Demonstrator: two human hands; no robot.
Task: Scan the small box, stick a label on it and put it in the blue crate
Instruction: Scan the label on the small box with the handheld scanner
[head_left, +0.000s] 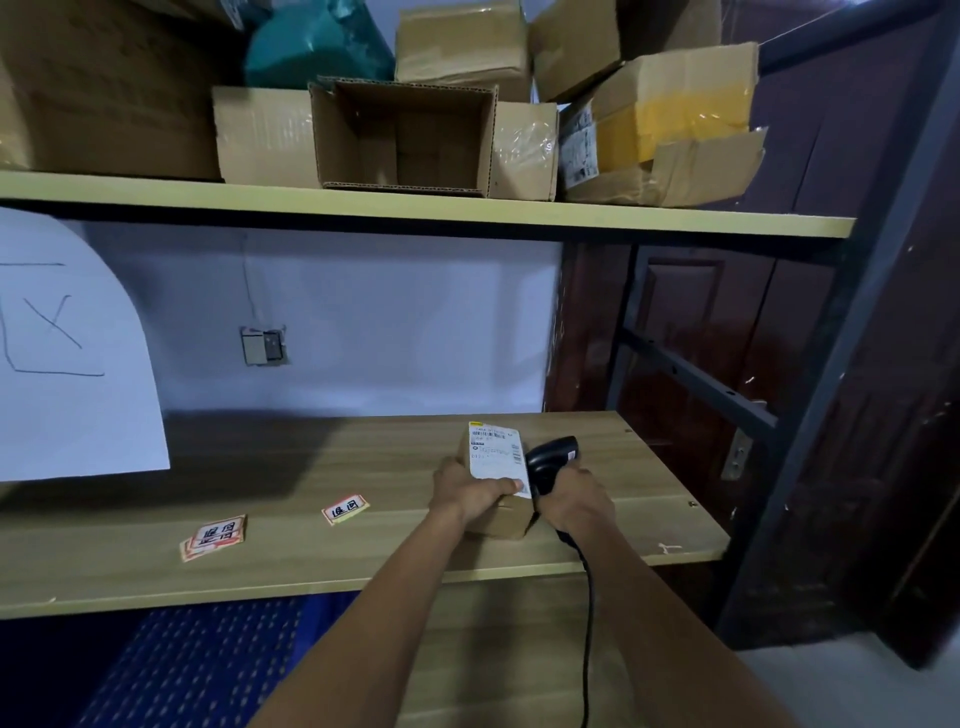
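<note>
A person stands at a wooden shelf (311, 551), both bare arms reaching forward. The left hand (470, 493) is closed around a small box (501, 512) of brown cardboard, thumb pressed across its near top edge, fingers wrapped down the far side. The box rests on the shelf under that hand, with its white shipping sticker (496, 454) turned up and toward the person, probably so the barcode faces the scanner.

Just to the right of the left hand, almost touching it, the right hand (576, 501) is closed around the handle of a black scanner (550, 460). The scanner's head sits right beside the box's right edge, at the level of the shipping sticker. Its dark cable (587, 613) trails down from under the right hand, toward the person. Whether a finger is on the trigger cannot be seen. The scan looks to be the step in hand.

Left of the left hand, well apart from it on the same shelf, lies a single red-bordered label (345, 509) with dark characters. Farther left lies a small stack of labels (214, 538) of the same kind. They seem laid out within reach for the sticking step, which has not yet been done.

Below the shelf's front edge, low and left of the arms, is the blue crate (197, 670) with a perforated wall; the box is not in it yet.

Above, an upper shelf (415, 205) holds a jumble of cardboard boxes (405, 135).
</note>
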